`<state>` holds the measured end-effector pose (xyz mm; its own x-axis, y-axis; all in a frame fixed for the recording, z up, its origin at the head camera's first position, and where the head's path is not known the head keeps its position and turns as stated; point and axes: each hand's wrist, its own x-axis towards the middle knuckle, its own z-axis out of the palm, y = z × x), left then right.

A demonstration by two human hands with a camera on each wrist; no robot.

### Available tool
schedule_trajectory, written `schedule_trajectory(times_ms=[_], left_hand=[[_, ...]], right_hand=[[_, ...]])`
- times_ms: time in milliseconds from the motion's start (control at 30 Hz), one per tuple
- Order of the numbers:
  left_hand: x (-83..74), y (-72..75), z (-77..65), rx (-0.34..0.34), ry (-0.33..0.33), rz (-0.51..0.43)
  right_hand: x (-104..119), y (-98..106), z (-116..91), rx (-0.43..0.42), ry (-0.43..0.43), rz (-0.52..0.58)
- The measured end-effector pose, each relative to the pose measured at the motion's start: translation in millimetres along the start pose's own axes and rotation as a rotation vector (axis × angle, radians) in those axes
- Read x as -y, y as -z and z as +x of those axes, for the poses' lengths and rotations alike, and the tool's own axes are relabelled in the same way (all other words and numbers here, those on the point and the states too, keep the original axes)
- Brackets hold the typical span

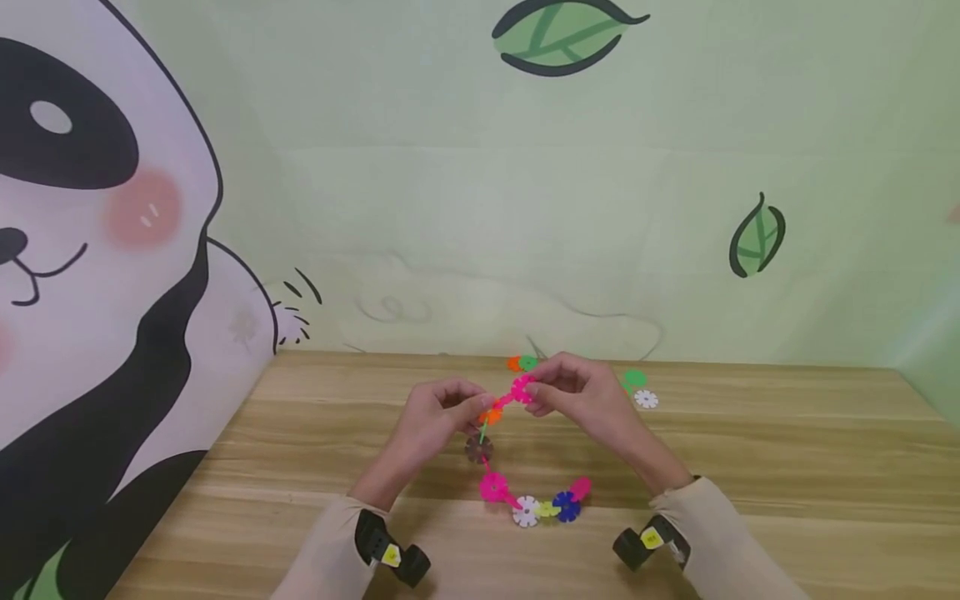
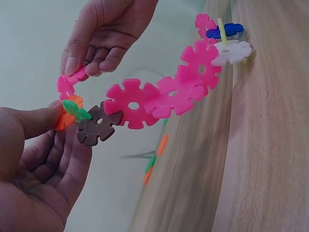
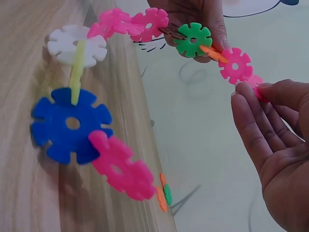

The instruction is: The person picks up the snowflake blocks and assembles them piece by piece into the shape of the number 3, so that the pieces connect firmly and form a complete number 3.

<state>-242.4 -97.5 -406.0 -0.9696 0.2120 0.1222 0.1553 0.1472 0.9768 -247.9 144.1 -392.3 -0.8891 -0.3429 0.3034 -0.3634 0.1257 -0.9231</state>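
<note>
Slotted plastic snowflake discs are joined in a curved chain between and below the two hands. My left hand (image 1: 427,421) pinches the orange disc (image 2: 65,122) between thumb and fingers, beside a green disc (image 3: 185,44) and a brown disc (image 2: 88,131). At the upper end, my right hand (image 1: 588,400) pinches a pink disc (image 3: 256,81) that is linked to another pink disc (image 3: 229,72). From the brown disc the chain runs down through several pink discs (image 2: 119,108), a white disc (image 3: 65,48), a yellow disc (image 3: 76,72) and a blue disc (image 3: 50,126). A pink disc (image 3: 137,181) forms its lower end.
On the wooden table (image 1: 300,467), a loose orange disc (image 1: 513,363) and green disc (image 1: 529,363) lie at the far edge. Behind the right hand are another green disc (image 1: 635,377) and a white disc (image 1: 646,400). A printed backdrop (image 1: 465,208) stands behind the table.
</note>
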Motion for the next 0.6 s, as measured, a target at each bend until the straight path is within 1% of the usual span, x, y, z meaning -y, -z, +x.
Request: schedule_trajectory(times_ms=[100,300,600], left_hand=[[-0.4,0.3,-0.4,-0.015,0.007,0.013],[-1.9,-0.9,-1.2,-0.023,0.033,0.009],[-3.7,-2.8,-2.2,-0.060,0.018,0.033]], right_hand=[[0.4,-2.0,0.0,0.001,0.005,0.008],[0.9,-6.6,-0.9,-0.003,-0.002,0.022],[-4.0,-10.5,-0.1,-0.013,-0.001,0.059]])
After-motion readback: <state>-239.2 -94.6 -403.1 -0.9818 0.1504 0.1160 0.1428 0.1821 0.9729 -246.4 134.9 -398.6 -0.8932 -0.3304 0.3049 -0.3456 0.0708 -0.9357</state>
